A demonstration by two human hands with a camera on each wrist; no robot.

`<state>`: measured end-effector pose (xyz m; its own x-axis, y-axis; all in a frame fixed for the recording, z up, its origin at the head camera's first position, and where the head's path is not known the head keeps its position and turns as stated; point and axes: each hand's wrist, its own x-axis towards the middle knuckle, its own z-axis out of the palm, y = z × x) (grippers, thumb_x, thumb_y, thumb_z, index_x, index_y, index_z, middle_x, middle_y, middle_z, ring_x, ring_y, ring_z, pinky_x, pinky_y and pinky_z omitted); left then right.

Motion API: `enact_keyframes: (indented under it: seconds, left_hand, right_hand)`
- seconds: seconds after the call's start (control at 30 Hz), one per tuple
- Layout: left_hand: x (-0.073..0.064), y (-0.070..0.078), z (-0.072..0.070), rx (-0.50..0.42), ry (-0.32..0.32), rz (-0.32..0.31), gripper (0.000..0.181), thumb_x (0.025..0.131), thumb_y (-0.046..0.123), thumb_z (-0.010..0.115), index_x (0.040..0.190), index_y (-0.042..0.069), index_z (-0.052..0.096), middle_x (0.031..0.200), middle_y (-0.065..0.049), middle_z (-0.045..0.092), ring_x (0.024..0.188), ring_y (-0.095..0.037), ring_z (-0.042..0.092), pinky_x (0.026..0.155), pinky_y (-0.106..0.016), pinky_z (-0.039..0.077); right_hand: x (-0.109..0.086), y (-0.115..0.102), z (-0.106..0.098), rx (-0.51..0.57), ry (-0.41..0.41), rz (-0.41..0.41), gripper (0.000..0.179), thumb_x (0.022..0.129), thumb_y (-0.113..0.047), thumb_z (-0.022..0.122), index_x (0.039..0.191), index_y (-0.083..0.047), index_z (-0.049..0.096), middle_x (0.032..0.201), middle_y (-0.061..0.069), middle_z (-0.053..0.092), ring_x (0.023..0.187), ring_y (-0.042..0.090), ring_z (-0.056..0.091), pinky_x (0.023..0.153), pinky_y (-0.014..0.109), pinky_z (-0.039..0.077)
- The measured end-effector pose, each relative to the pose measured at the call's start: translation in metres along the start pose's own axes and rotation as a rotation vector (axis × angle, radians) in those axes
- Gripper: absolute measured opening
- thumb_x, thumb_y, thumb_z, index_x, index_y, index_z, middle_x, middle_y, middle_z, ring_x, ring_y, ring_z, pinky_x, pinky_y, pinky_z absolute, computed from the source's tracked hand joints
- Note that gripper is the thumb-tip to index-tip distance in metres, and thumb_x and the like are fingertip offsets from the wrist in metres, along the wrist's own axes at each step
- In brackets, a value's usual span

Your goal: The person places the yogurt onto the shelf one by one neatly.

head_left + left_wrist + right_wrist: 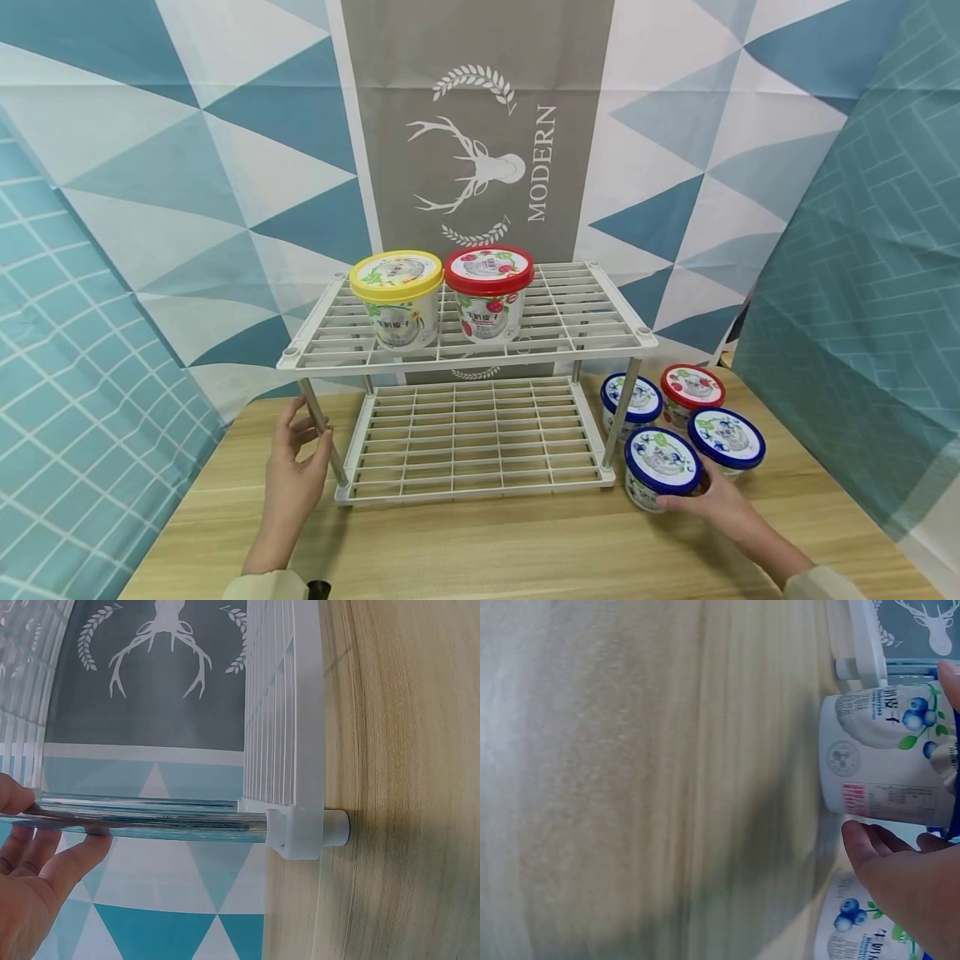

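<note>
My left hand (295,482) is at the front left metal post (334,457) of a white two-tier rack (472,364). In the left wrist view, its thumb and fingertips pinch the shiny post (180,826) from both sides. On the right, my right hand (722,507) grips a white tub with a blue lid (663,460), thumb on the near side and fingers at the far side. Blueberries are printed on this tub (889,761) in the right wrist view. Close beside it stands another blue-lidded tub (726,437).
A yellow-lidded tub (397,300) and a red-lidded tub (489,293) stand side by side on the upper shelf. Behind the gripped tub are a blue-lidded tub (632,400) and a red-lidded tub (692,390). Patterned cloth (480,50) backs the wooden table (480,550).
</note>
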<state>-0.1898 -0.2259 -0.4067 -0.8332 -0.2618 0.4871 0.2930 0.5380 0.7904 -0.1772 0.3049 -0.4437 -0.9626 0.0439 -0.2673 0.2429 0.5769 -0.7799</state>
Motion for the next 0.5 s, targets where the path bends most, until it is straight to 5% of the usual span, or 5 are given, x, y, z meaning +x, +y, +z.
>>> enact_keyframes:
  seconds: [0.13, 0.5]
  left_hand:
    - [0.0, 0.002, -0.001, 0.004, 0.0, -0.017, 0.062, 0.092, -0.001, 0.053, 0.145, 0.016, 0.025, 0.11, -0.004, 0.052, 0.093, 0.016, 0.045, 0.072, 0.003, 0.041]
    - [0.0, 0.001, -0.001, -0.014, -0.018, 0.004, 0.063, 0.092, -0.001, 0.054, 0.146, 0.012, 0.023, 0.114, -0.013, 0.053, 0.092, 0.017, 0.043, 0.07, 0.003, 0.04]
  right_hand:
    - [0.002, 0.004, 0.003, 0.021, 0.0, -0.007, 0.12, 0.074, -0.034, 0.078, 0.147, 0.002, -0.01, 0.148, 0.036, 0.008, 0.133, 0.055, 0.012, 0.106, 0.069, 0.015]
    - [0.009, 0.009, 0.011, 0.05, 0.034, 0.001, 0.121, 0.073, -0.033, 0.08, 0.147, 0.003, -0.009, 0.146, 0.035, 0.017, 0.132, 0.054, 0.019, 0.107, 0.066, 0.019]
